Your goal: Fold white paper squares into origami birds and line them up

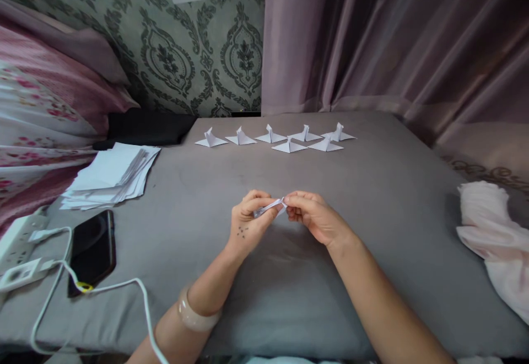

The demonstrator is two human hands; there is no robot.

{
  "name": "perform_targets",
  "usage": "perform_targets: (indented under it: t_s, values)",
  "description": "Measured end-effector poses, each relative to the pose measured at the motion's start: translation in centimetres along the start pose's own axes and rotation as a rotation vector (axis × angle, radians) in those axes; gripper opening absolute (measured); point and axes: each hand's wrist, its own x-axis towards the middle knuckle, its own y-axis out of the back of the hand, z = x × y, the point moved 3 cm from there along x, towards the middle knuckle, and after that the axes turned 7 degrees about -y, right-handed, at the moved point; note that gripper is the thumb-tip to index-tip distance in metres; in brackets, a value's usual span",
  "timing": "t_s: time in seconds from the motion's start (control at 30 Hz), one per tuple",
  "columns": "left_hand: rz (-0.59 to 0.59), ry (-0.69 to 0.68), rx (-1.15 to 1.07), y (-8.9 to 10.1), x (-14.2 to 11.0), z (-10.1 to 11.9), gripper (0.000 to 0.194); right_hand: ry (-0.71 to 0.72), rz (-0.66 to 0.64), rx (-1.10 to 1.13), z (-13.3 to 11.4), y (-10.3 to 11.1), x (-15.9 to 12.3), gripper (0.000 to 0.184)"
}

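Forearms (378, 292), both hands (248, 223) (318, 218) pinched closed on folded paper (270, 206)

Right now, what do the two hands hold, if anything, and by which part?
A folded white paper: the left hand pinches it along its narrow length, the right hand at its right end.

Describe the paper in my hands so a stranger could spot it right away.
Over the middle of the gray table, your left hand and right hand nearly meet. Pinched between them is a narrow, folded white paper. Unlike the seven winged paper figures standing beyond, it alone is held.
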Motion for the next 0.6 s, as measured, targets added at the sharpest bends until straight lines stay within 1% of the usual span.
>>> perform_targets:
  t_s: [0.2, 0.27, 0.33, 0.4, 0.47, 0.53, 0.6]
  values:
    - [0.112, 0.042, -0.071, 0.0, 0.1, -0.4, 0.003, -0.012, 0.009, 0.107, 0.0, 0.4, 0.4, 0.026]
    - [0.197, 0.085, -0.122, 0.3, 0.3, -0.8, 0.004, 0.029, 0.074, 0.107, 0.1, 0.6, 0.7, 0.031]
    - [0.314, 0.171, -0.226, 0.8, 0.6, -1.5, 0.007, 0.107, 0.17, 0.041, 0.3, 0.6, 1.0, 0.034]
    - [0.434, 0.279, -0.355, 1.2, 0.9, -2.2, 0.013, 0.186, 0.223, -0.057, 0.7, 0.1, 1.4, 0.035]
    - [0.522, 0.362, -0.467, 1.4, 1.1, -2.7, 0.019, 0.23, 0.206, -0.135, 1.4, -0.9, 1.7, 0.034]
    - [0.559, 0.408, -0.543, 1.4, 1.2, -2.8, 0.023, 0.27, 0.167, -0.194, 2.1, -2.0, 1.9, 0.031]
    - [0.563, 0.432, -0.583, 1.3, 1.3, -2.7, 0.025, 0.331, 0.169, -0.257, 2.6, -2.7, 1.9, 0.026]
